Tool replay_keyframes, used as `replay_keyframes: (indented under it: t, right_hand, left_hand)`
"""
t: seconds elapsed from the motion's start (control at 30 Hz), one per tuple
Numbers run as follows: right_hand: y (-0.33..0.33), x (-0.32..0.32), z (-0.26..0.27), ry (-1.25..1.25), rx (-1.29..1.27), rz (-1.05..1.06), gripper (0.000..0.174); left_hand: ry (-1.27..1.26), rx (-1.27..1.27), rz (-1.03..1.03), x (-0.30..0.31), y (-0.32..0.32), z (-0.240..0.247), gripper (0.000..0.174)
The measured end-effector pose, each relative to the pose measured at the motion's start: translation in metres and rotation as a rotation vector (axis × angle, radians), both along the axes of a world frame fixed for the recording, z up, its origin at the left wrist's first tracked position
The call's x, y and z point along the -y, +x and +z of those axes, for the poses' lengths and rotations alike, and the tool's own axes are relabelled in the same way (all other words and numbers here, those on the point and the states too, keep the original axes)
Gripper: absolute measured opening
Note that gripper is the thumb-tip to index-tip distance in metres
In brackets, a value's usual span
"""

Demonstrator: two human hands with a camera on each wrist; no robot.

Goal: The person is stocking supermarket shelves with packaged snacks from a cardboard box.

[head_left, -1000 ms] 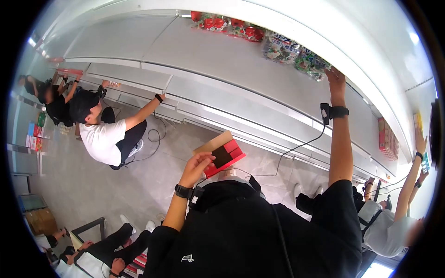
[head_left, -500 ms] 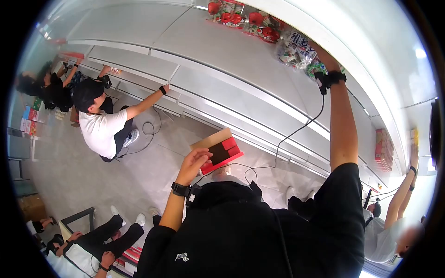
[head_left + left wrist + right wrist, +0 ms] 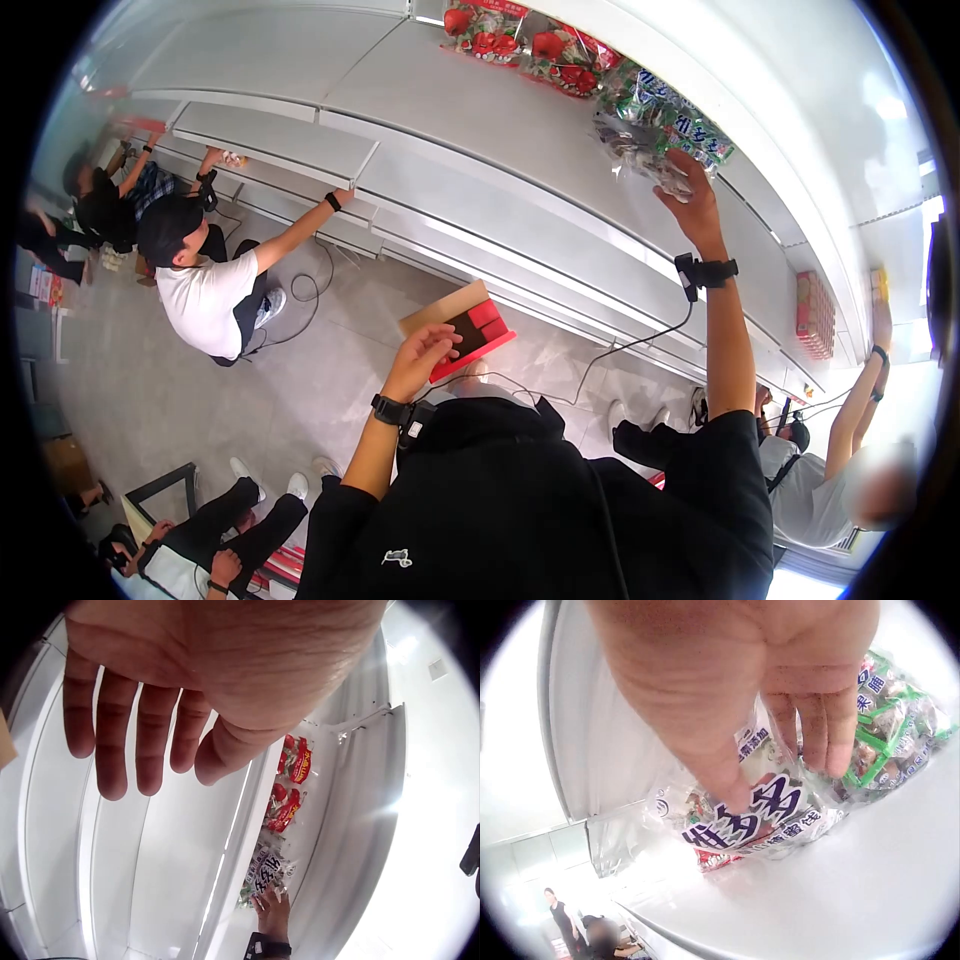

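Note:
My right hand [image 3: 693, 200] reaches over the white shelf [image 3: 480, 120] and grips a clear snack bag [image 3: 757, 817] with dark blue lettering, thumb on its printed face and fingers behind it. Next to it lies a green-trimmed bag [image 3: 900, 727] of wrapped pieces. Farther left on the same shelf are two bags with red print, one at the end [image 3: 485, 35] and one nearer the middle [image 3: 570, 65]. In front of my body my left hand [image 3: 418, 362] holds nothing; the left wrist view shows its fingers [image 3: 112, 742] loosely extended. Below it, an open red box [image 3: 495, 342] stands near my feet.
Lower shelf tiers [image 3: 450, 215] run along the front. A crouching person [image 3: 215, 290] holds a shelf edge at left. Another person [image 3: 810, 490] reaches up at right, near stacked red packs [image 3: 815, 315]. A cable [image 3: 650, 340] hangs from my right wrist.
My right hand went deeper over the bags, then came back toward the shelf front, drawing the blue-lettered bag with it. My left hand stays about where it was.

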State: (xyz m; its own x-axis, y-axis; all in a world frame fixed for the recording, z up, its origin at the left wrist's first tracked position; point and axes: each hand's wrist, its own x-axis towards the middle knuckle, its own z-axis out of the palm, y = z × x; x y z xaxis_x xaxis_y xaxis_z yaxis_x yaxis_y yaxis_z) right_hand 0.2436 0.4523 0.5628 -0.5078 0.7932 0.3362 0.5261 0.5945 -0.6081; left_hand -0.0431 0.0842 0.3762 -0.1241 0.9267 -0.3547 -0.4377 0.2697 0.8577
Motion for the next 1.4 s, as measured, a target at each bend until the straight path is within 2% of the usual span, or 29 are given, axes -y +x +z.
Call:
replay_keyframes:
  t: [0.07, 0.17, 0.27, 0.4, 0.53, 0.57, 0.7, 0.77, 0.83, 0.87, 0.9, 0.93, 0.97, 1.0, 1.03, 1.1, 1.3, 1.4]
  right_hand:
    - [0.010, -0.010, -0.010, -0.086, 0.035, -0.020, 0.052]
    - [0.018, -0.007, -0.006, -0.049, -0.070, -0.011, 0.046]
    - [0.020, 0.009, 0.016, -0.218, -0.516, -0.076, 0.039]
    - [0.021, 0.024, 0.018, -0.262, -0.565, -0.020, 0.035]
    - [0.031, 0.029, 0.000, -0.290, -0.583, 0.061, 0.023]
    - [0.034, 0.031, 0.001, -0.247, -0.673, 0.078, 0.017]
    - [0.027, 0.049, 0.019, -0.162, -0.651, -0.099, 0.015]
    - [0.041, 0.085, -0.016, -0.310, -0.610, -0.012, 0.017]
    - [0.061, 0.122, -0.074, -0.502, -0.572, 0.062, 0.015]
    - [0.065, 0.146, -0.092, -0.584, -0.417, -0.036, 0.015]
    - [0.073, 0.163, -0.113, -0.654, -0.325, -0.029, 0.016]
    - [0.072, 0.162, -0.133, -0.707, -0.244, 0.016, 0.018]
    - [0.081, 0.150, -0.168, -0.670, -0.168, 0.092, 0.021]
    - [0.092, 0.170, -0.194, -0.715, -0.039, 0.031, 0.021]
    - [0.085, 0.161, -0.218, -0.790, -0.058, 0.054, 0.020]
    - [0.084, 0.188, -0.244, -0.920, -0.028, 0.047, 0.019]
    - [0.062, 0.206, -0.313, -0.930, 0.249, 0.070, 0.026]
    - [0.048, 0.201, -0.378, -0.952, 0.287, 0.064, 0.029]
  left_hand:
    - [-0.007, -0.005, -0.004, 0.001, -0.001, 0.001, 0.027]
    - [-0.019, -0.014, -0.018, -0.001, -0.001, 0.004, 0.027]
    - [-0.025, -0.009, -0.044, -0.004, 0.000, 0.003, 0.027]
    - [-0.031, -0.015, -0.067, -0.008, 0.006, 0.005, 0.027]
    - [-0.029, -0.013, -0.085, -0.011, 0.010, 0.006, 0.028]
    - [-0.039, -0.020, -0.087, -0.011, 0.011, 0.007, 0.028]
    - [-0.062, 0.042, -0.007, -0.017, 0.021, -0.001, 0.032]
    - [-0.176, -0.001, 0.144, -0.032, 0.039, -0.069, 0.036]
    - [-0.163, -0.244, 0.189, -0.028, 0.048, -0.122, 0.035]
    - [-0.185, -0.135, 0.134, -0.027, 0.045, -0.108, 0.032]
    - [-0.263, -0.010, 0.081, -0.006, 0.041, -0.080, 0.029]
    - [-0.244, -0.004, 0.003, -0.012, 0.025, -0.077, 0.027]
    - [-0.215, -0.055, 0.035, -0.007, 0.022, -0.079, 0.026]
    - [-0.174, -0.109, 0.055, -0.006, 0.016, -0.081, 0.026]
    - [-0.188, -0.137, 0.077, -0.020, 0.008, -0.090, 0.026]
    - [-0.278, -0.165, 0.068, 0.004, 0.003, -0.092, 0.025]
    - [-0.334, -0.184, 0.056, 0.034, -0.007, -0.100, 0.026]
    - [-0.312, -0.196, 0.063, 0.041, -0.012, -0.109, 0.027]
